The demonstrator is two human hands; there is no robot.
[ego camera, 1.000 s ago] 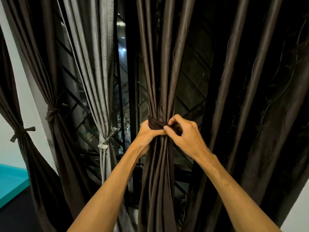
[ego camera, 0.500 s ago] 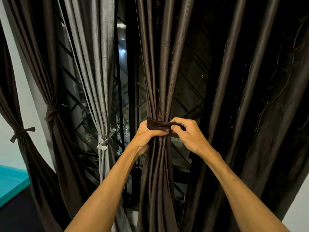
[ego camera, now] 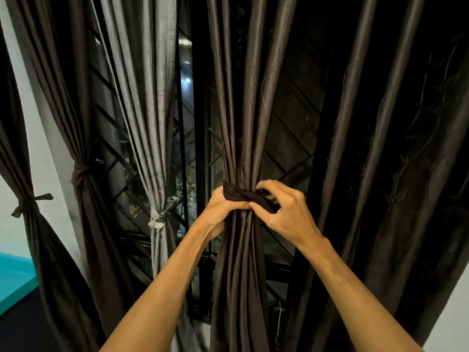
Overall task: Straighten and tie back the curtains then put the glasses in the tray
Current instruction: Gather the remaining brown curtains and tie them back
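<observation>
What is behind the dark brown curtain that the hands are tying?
Either side of the gathered curtain, a window grille with diagonal bars shows, dark glass behind it. What lies straight behind the folds, and the back of the tie band, is covered.

Left hand [ego camera: 220, 209] grips the gathered brown curtain [ego camera: 243, 118]; right hand [ego camera: 284, 212], at its 3 o'clock, pinches the tie band [ego camera: 241, 195] wrapped round it.
</observation>
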